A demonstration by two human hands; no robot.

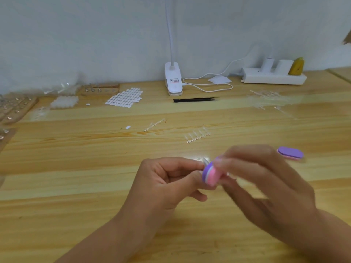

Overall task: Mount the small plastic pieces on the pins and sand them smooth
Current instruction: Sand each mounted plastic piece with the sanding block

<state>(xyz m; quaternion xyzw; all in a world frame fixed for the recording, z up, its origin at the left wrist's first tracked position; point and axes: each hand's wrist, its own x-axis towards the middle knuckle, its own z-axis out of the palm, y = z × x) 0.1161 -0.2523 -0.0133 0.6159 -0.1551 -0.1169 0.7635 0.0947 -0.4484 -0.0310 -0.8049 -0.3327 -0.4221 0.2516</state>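
Left hand (171, 179) pinching what looks like a clear piece (204, 160), right hand (266, 177) gripping pink-purple sanding block (210, 176).

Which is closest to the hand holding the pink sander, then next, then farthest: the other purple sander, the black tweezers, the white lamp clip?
1. Spare purple sander, just beyond the right hand, to its right.
2. Black tweezers, farther back, left.
3. White lamp clip, at the wall.
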